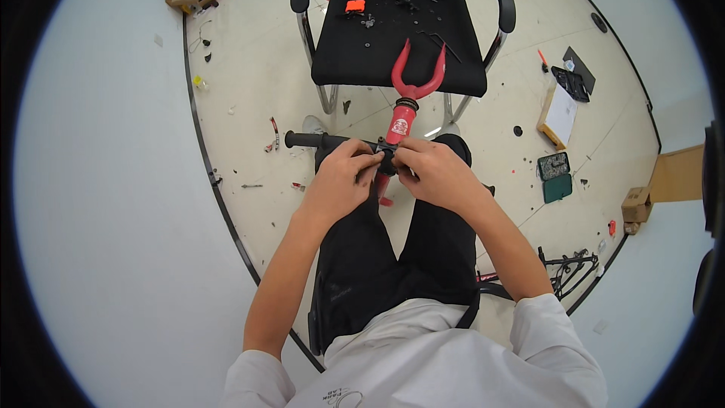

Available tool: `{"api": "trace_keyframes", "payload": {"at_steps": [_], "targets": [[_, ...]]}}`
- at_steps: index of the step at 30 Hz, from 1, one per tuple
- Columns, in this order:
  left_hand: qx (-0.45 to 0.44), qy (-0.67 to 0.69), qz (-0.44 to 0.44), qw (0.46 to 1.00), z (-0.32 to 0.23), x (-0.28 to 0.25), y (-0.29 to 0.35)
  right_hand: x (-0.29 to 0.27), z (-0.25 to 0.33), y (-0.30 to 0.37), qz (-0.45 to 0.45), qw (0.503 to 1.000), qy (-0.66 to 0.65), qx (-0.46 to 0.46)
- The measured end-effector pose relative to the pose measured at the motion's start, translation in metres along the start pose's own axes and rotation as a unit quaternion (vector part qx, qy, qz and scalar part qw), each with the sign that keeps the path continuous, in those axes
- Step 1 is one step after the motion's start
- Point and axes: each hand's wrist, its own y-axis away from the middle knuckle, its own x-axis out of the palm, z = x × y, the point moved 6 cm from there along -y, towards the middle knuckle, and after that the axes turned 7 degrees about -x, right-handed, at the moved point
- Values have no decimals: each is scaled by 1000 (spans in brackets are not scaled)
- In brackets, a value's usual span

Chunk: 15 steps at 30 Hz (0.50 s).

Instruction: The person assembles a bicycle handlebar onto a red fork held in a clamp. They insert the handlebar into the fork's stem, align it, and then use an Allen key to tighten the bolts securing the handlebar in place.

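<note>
A red bicycle fork and head tube (401,122) slant between my knees, the fork's two prongs (418,91) lying toward the chair seat. Across my thighs runs a black handlebar, its rubber grip (303,140) sticking out past my left knee. The black stem clamp (386,149) sits where bar and red tube meet. My left hand (346,180) is closed at the clamp's left side, fingertips pinched against it. From the other side my right hand (438,174) presses curled fingers on the same clamp. Any small part between the fingertips is hidden.
Ahead stands a black office chair (385,68) holding loose hardware, an orange piece (355,6) and a hex key (451,49). At right on the floor lie an open green case (557,188), a black tool case (571,85) and a black bike frame (574,268).
</note>
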Motion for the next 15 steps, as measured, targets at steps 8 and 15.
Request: {"api": "trace_keyframes", "payload": {"at_steps": [8, 15], "targets": [[-26, 57, -95, 994, 8, 3, 7, 9, 1, 1, 16, 999, 35, -6], [-89, 112, -168, 975, 11, 6, 12, 21, -1, -1, 44, 986, 157, -44]]}}
